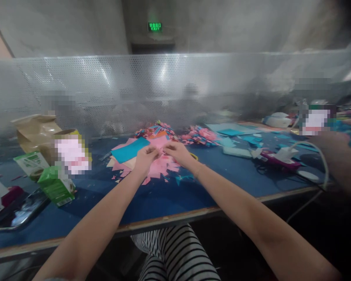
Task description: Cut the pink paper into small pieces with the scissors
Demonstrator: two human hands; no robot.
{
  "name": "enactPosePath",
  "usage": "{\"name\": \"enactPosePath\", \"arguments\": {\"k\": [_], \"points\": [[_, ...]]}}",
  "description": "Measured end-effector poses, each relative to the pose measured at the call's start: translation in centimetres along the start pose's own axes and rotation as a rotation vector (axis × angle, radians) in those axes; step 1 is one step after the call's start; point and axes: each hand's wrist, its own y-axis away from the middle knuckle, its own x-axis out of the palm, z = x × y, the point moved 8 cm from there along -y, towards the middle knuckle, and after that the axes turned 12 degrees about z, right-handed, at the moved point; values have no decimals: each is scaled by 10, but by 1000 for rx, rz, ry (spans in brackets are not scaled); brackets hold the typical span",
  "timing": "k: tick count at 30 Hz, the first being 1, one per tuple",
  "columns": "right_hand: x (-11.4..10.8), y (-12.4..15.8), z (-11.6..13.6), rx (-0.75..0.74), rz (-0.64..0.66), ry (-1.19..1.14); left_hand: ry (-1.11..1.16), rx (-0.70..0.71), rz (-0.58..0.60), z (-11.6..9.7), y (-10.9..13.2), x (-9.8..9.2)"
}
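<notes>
My left hand and my right hand meet over a pile of cut pink paper, their fingertips pinched close together. Between them seems to be a small piece of pink paper, blurred against the pink beneath. A blue sheet lies on the pile just left of my left hand. Behind the hands sits a heap of pink, orange and blue paper pieces. Another mixed heap is beyond my right hand. A yellow ring-shaped thing shows partly beside my right wrist.
On the left stand a brown paper bag, a green carton and a phone. To the right are blue paper sheets, a purple tissue pack and a white cable. Another person's arm reaches in there. A perforated metal screen runs behind.
</notes>
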Motion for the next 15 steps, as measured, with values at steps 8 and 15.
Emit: {"name": "enactPosePath", "arguments": {"k": [8,15], "points": [[5,-2,-9,-13,41,-142,-116,22,-6,-4,1,0],[5,-2,-9,-38,54,-183,-50,-7,7,-1,0,2]]}}
